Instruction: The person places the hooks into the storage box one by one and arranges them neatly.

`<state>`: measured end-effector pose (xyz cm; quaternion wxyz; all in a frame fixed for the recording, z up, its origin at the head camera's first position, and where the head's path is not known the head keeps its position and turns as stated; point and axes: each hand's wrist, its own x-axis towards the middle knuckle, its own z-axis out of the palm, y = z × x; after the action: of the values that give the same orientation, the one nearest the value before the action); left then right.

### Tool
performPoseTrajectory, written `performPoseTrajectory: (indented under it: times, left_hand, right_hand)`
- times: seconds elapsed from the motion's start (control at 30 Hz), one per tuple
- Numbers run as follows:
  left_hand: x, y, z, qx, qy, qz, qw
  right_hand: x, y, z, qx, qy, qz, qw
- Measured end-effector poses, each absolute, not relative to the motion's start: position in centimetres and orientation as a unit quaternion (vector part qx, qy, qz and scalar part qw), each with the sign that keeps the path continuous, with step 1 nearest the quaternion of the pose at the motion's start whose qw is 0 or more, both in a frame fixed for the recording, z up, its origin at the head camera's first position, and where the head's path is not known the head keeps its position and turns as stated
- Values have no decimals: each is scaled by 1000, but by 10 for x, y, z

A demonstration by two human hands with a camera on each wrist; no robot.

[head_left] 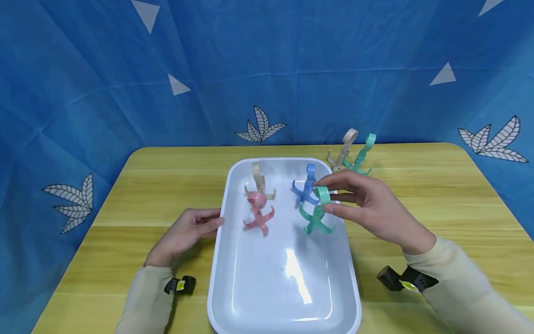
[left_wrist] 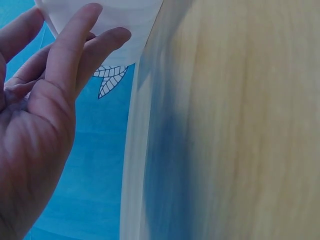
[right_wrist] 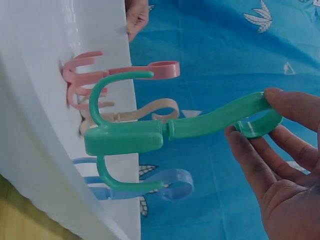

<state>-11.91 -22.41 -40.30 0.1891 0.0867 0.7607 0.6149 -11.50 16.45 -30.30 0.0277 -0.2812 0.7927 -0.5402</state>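
Observation:
My right hand (head_left: 359,204) pinches the ring at the top of a green plastic claw hook (head_left: 318,218) between thumb and fingers. In the right wrist view, the green hook's curved prongs point back toward the hand. Just behind it in the tray stands a blue claw hook (head_left: 307,185). A pink claw hook (head_left: 258,218) and a beige claw hook (head_left: 258,180) stand farther left in the white tray (head_left: 258,283). At the tray's left rim rests my left hand (head_left: 185,232), thumb tip on the edge and fingers fairly straight along the outer wall.
Behind the tray's far right corner, another beige claw hook (head_left: 344,150) and another green claw hook (head_left: 364,155) stand on the wooden table (head_left: 417,185). A blue cloth (head_left: 267,55) with leaf and triangle prints hangs along the table's far edge.

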Motion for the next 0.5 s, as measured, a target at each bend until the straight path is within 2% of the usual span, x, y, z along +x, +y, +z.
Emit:
performPoseTrajectory:
  times: [0.33,0.5]
  left_hand:
    - [-120,-226,-403,88,757,618,192]
    - [-120,-225,-402,91,757,618,195]
  right_hand:
    - [-128,154,-321,-266,796,-537,87]
    - [-131,150,-328,-250,812,-518,99]
